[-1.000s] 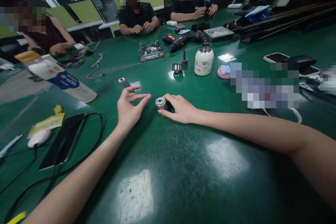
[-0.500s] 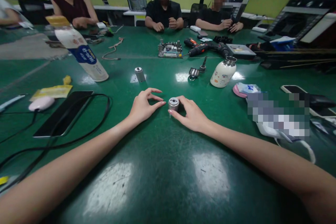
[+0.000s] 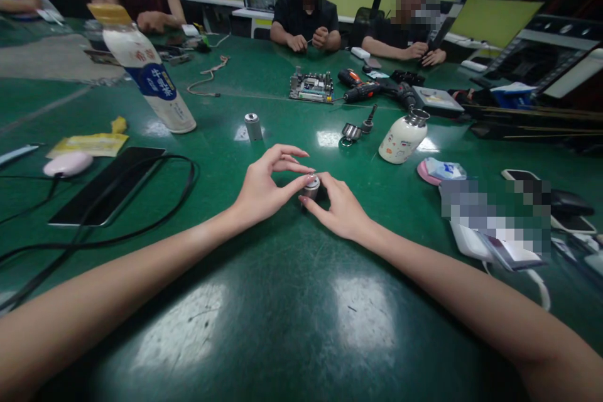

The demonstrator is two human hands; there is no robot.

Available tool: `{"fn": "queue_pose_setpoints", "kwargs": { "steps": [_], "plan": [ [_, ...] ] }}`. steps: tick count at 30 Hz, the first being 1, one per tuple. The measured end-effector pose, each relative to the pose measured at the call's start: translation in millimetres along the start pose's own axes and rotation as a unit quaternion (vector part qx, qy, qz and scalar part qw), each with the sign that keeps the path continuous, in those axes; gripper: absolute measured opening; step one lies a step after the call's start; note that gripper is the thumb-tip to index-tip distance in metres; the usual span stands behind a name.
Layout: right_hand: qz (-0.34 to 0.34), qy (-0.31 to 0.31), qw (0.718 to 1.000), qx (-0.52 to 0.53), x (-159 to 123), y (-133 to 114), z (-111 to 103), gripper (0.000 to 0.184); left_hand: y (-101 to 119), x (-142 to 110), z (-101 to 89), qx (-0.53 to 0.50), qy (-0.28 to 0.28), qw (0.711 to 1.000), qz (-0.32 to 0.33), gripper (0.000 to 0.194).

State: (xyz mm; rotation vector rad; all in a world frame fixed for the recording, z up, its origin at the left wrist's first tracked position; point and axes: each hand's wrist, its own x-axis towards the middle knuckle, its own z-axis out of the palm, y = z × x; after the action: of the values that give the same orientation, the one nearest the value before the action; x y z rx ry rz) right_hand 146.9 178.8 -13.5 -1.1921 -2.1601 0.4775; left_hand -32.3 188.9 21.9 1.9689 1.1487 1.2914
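Note:
My right hand (image 3: 342,204) grips a short silver metal cylinder (image 3: 309,191) standing on the green table (image 3: 282,339), thumb on the near side and index finger on the far side. From the left, my left hand (image 3: 268,185) reaches over the cylinder's top. Its thumb tip is at the top face, and its other fingers stretch out above. Whether the thumb presses on the metal, I cannot tell. Part of the top face is hidden by the thumb. Behind my left hand stands a taller grey metal cylinder (image 3: 253,127).
A cream flask (image 3: 402,138) stands at right, beside its metal lid (image 3: 350,133). Farther back are a circuit board (image 3: 311,86) and power drill (image 3: 360,91). A drink bottle (image 3: 151,78), black tablet (image 3: 106,191) and cable lie leftward. Several people sit across the table.
My left hand has moved right, from beside the metal cylinder to over its top. My right hand keeps its grip. The view has shifted slightly.

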Motion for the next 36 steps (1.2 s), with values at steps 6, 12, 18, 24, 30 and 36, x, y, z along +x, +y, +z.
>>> {"fn": "queue_pose_setpoints", "kwargs": {
  "steps": [6,12,18,24,30,36],
  "plan": [
    [0.003,-0.004,1.0,-0.007,0.6,-0.8,0.6,0.026,-2.6,-0.2,-2.4,0.002,-0.045,0.999,0.016,0.03],
    [0.0,-0.003,1.0,-0.003,0.4,-3.1,-0.8,0.025,-5.0,-0.8,-1.6,0.008,-0.056,0.998,0.021,0.042],
    [-0.003,0.0,1.0,-0.004,0.2,-2.8,-0.8,0.024,-3.7,1.9,0.6,-0.029,-0.045,0.998,-0.032,0.039],
    [0.0,0.003,1.0,-0.012,0.1,-2.4,-0.2,0.028,-7.4,7.8,-4.4,-0.043,0.03,0.998,-0.033,0.041],
    [0.007,0.003,1.0,-0.007,0.0,-3.6,-0.4,0.028,-42.7,11.6,-18.0,0.079,0.001,0.997,-0.022,0.04],
    [0.006,-0.001,1.0,-0.006,0.2,-3.8,-0.4,0.028,-52.4,10.6,-21.4,0.116,-0.035,0.993,-0.01,0.041]
  ]
}}
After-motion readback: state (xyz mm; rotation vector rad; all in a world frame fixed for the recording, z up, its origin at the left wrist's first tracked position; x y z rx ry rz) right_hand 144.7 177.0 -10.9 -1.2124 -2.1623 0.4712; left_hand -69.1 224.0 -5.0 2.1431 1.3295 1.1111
